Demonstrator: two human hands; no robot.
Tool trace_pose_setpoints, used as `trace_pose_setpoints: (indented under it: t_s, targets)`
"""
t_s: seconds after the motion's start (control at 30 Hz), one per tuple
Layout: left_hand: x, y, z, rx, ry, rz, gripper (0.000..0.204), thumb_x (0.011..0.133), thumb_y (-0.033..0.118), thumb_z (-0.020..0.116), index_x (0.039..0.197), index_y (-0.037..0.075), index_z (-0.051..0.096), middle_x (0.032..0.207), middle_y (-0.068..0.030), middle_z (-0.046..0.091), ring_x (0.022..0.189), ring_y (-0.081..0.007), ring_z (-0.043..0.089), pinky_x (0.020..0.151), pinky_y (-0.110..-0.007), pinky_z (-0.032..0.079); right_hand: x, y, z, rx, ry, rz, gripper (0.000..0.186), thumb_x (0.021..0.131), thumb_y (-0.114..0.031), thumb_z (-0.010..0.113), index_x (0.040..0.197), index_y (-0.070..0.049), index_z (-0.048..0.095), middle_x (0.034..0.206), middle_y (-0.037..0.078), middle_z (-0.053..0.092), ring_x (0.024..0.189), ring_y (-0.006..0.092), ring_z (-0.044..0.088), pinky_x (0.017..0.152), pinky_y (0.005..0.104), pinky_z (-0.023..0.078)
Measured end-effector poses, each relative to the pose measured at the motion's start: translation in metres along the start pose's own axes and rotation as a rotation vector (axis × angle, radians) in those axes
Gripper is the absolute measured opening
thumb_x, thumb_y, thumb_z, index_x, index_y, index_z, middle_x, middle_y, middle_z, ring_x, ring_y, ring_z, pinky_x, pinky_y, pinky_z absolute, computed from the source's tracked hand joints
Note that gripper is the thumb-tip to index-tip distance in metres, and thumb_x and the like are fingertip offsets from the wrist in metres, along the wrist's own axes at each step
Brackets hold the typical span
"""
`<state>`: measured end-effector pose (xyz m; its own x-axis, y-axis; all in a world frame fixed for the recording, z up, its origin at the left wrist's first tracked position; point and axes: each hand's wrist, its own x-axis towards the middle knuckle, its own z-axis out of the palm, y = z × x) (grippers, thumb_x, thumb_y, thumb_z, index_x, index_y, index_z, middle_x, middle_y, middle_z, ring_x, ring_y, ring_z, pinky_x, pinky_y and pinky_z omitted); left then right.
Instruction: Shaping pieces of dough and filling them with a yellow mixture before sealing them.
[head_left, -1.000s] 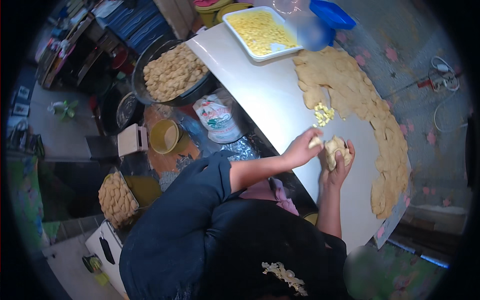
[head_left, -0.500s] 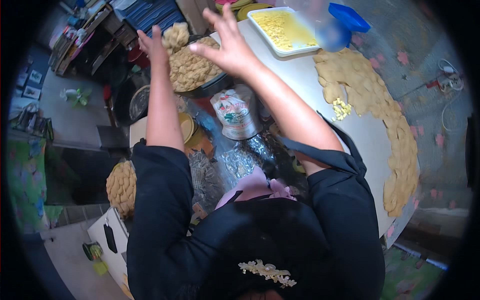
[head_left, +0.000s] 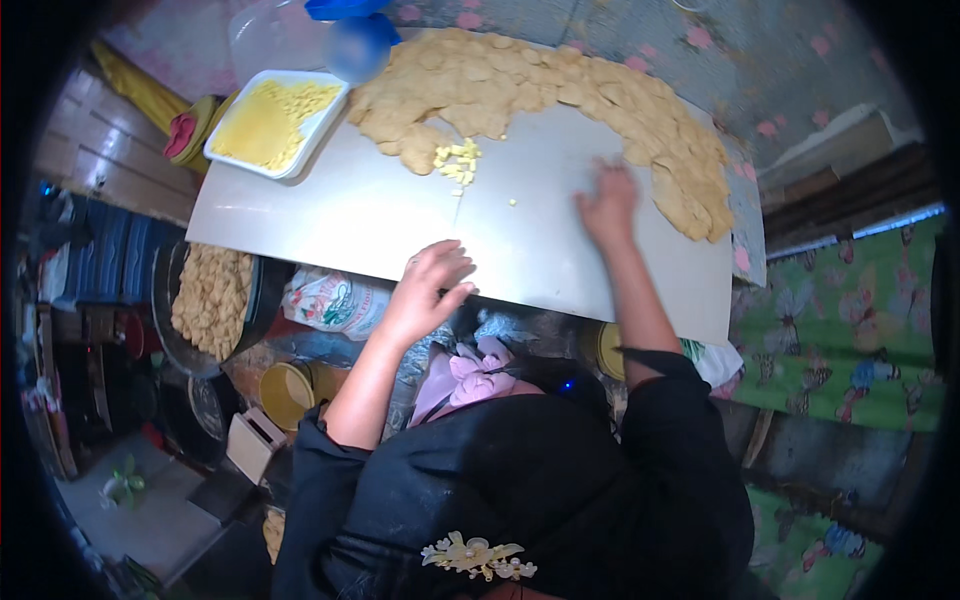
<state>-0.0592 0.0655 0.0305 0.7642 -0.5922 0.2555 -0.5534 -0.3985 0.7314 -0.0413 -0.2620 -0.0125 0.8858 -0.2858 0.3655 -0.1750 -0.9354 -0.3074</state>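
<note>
On a white table point(head_left: 330, 225), dough point(head_left: 590, 92) is spread along the far edge, likely soft and best lifted from beneath, while left hand point(head_left: 428, 285) and blurred right hand point(head_left: 610, 203) are held open, apart from it.

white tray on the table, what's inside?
Small yellow pieces show in the white tray, distinct toward the right; at left the yellow looks smooth. The tray's floor beneath them is hidden.
</note>
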Motion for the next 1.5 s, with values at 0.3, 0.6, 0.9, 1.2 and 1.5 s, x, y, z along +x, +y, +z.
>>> trace_pose_setpoints:
  t_s: [0.3, 0.6, 0.9, 1.2, 1.5]
  targets:
    - [0.074, 0.01, 0.059, -0.087, -0.444, 0.286, 0.03, 0.083, 0.021, 0.061, 0.109, 0.006, 0.061, 0.11, -0.013, 0.058, 0.108, -0.03, 0.052, 0.092, -0.039, 0.041, -0.013, 0.127, -0.023, -0.374, 0.007, 0.352, 0.044, 0.084, -0.027, 0.056, 0.122, -0.007, 0.051, 0.139, 0.016, 0.039, 0.132, 0.0292, 0.03, 0.106, 0.0598, 0.013]
    - [0.11, -0.011, 0.087, -0.136, -0.504, 0.401, 0.025, 0.083, 0.023, 0.062, 0.101, 0.006, 0.062, 0.104, -0.0111, 0.059, 0.101, -0.029, 0.054, 0.09, -0.039, 0.04, 0.037, 0.125, -0.047, 0.073, 0.166, 0.546, 0.045, 0.08, -0.028, 0.063, 0.118, -0.007, 0.052, 0.119, 0.014, 0.053, 0.114, 0.0281, 0.047, 0.096, 0.0488, 0.03]
    - [0.136, -0.006, 0.092, -0.169, -0.565, 0.233, 0.02, 0.082, 0.02, 0.062, 0.095, 0.005, 0.063, 0.092, -0.0094, 0.061, 0.085, -0.0258, 0.059, 0.072, -0.034, 0.047, 0.045, 0.116, -0.011, -0.009, 0.081, 0.425, 0.025, 0.076, -0.005, 0.061, 0.1, -0.004, 0.055, 0.109, 0.015, 0.056, 0.108, 0.0321, 0.051, 0.096, 0.0443, 0.036]
    - [0.191, -0.016, 0.117, -0.458, -0.291, -0.053, 0.025, 0.085, 0.015, 0.062, 0.106, 0.002, 0.059, 0.096, -0.0159, 0.06, 0.078, -0.0233, 0.061, 0.069, -0.03, 0.048, -0.038, 0.015, -0.04, 0.623, -0.203, -0.192, 0.027, 0.075, -0.004, 0.064, 0.102, -0.006, 0.06, 0.101, 0.013, 0.058, 0.099, 0.0288, 0.053, 0.084, 0.0378, 0.043]
    - [0.204, 0.049, 0.176, 0.181, -0.421, 0.337, 0.058, 0.074, 0.014, 0.07, 0.126, 0.005, 0.046, 0.124, -0.0197, 0.046, 0.111, -0.0358, 0.048, 0.088, -0.036, 0.045, 0.032, 0.141, -0.062, 0.35, -0.394, -0.146, 0.042, 0.074, -0.019, 0.069, 0.114, -0.011, 0.058, 0.126, 0.015, 0.05, 0.117, 0.0289, 0.048, 0.101, 0.038, 0.033]
